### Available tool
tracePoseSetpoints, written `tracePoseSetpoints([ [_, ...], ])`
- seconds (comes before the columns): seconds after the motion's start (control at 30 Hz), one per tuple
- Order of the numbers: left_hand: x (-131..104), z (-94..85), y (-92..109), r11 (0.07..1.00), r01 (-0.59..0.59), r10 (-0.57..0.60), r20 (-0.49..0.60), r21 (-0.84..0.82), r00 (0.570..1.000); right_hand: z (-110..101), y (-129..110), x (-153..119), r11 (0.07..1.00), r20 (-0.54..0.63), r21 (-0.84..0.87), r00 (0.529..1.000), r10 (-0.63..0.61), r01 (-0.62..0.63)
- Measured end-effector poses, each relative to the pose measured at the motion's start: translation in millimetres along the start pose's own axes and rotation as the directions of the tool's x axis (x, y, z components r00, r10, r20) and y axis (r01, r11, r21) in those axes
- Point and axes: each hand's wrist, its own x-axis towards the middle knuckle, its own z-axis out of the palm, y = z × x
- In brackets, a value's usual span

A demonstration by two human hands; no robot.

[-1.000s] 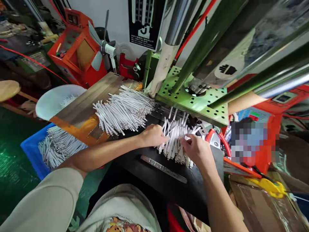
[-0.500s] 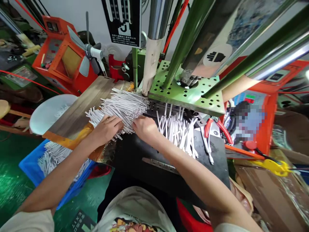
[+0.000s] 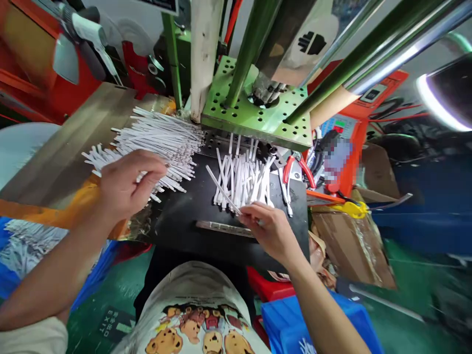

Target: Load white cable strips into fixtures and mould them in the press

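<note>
While right hand point(image 3: 271, 228) pinches slim white strip point(image 3: 222, 189) before green perforated metal plate point(image 3: 243, 123) | left hand point(image 3: 129, 182) curled, hold unclear | likely singling-out; needs steadiness

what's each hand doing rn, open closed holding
Left hand: fingers curled at the left strip pile; cannot tell if holding anything.
Right hand: closed, pinching a white strip.

A factory workshop, with green press plate point(image 3: 291, 125), red-handled pliers point(image 3: 307, 173), parts-filled crate point(image 3: 83, 282).
</note>
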Motion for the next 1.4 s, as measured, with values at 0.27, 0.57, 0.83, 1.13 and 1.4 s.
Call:
tracePoseSetpoints([
  [0.27,-17,58.4,66,0.770,0.417,-0.442,0.067,-0.483,0.895,44,18,-83,0.975,-0.336,0.215,0.941,0.029,0.046],
  [0.57,-62,114.4,98,0.953,0.125,-0.049,0.267,-0.277,0.963,49,18,-78,0.987,-0.276,0.009,0.949,-0.152,0.160],
  [0.83,-59,105.6,101,0.995,-0.039,0.065,0.310,-0.090,0.949,37,23,-70,0.978,-0.137,0.077,0.974,-0.183,0.194],
  [1.13,-57,103.5,99,0.993,-0.119,0.106,0.397,0.009,0.912,-8,18,-37,0.967,0.250,0.065,0.934,-0.256,0.248],
  [1.4,-33,55.5,41,0.883,-0.202,-0.005,0.438,0.424,0.899,34,-27,100,0.946,0.205,-0.224,0.960,-0.191,0.236],
])
